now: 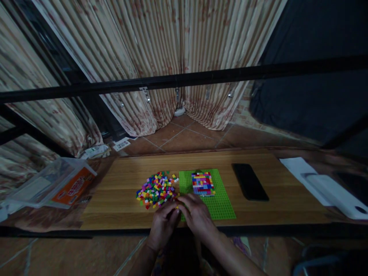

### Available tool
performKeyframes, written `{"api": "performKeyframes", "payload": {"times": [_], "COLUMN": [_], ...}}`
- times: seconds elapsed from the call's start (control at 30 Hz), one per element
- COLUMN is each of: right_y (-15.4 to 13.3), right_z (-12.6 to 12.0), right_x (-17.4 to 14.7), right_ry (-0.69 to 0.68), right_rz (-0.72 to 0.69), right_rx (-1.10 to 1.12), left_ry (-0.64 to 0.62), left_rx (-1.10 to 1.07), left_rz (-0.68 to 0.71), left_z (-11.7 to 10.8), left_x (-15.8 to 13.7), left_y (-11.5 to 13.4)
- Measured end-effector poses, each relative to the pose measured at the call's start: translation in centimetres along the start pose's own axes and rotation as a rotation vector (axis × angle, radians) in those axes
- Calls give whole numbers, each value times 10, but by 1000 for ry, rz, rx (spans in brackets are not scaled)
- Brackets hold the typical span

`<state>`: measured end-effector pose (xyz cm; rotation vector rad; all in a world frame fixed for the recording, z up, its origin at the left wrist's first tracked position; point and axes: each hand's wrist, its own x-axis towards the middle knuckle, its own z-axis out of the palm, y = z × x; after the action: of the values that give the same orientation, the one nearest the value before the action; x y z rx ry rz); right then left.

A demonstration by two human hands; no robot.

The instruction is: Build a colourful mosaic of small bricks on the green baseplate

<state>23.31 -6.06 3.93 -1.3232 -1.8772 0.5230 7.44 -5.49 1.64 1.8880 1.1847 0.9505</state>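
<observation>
My left hand and my right hand meet at the near edge of the table, fingertips pinched together. A tiny yellow toy brick shows between the fingertips of both hands; anything else in them is hidden. Just beyond my left hand lies a loose pile of small coloured bricks. The green baseplate lies flat beside the pile, partly under my right hand. On its upper middle sits a square patch of multicoloured bricks, built in rows.
A black phone-like slab lies on the wooden table, right of the baseplate. At the left stands a clear plastic box with an orange label. A white device and white paper are at the right. A dark bar crosses beyond the table.
</observation>
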Motion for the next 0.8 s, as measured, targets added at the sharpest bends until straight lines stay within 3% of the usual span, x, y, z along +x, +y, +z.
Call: {"api": "performKeyframes", "payload": {"times": [0.33,0.43,0.6,0.8], "right_y": [9,16,49,68], "right_z": [-2,-18,-53,-57], "right_x": [-9,-13,-10,6], "right_ry": [-35,89,495,562], "right_rz": [10,90,354,434], "right_rx": [-3,39,43,-19], "left_ry": [20,46,30,23], "left_rx": [-82,-57,-16,-27], "left_rz": [-40,-52,-30,-4], "left_z": [2,2,1,1], "left_x": [-2,-3,-3,-2], "left_y": [-1,-3,-1,0]}}
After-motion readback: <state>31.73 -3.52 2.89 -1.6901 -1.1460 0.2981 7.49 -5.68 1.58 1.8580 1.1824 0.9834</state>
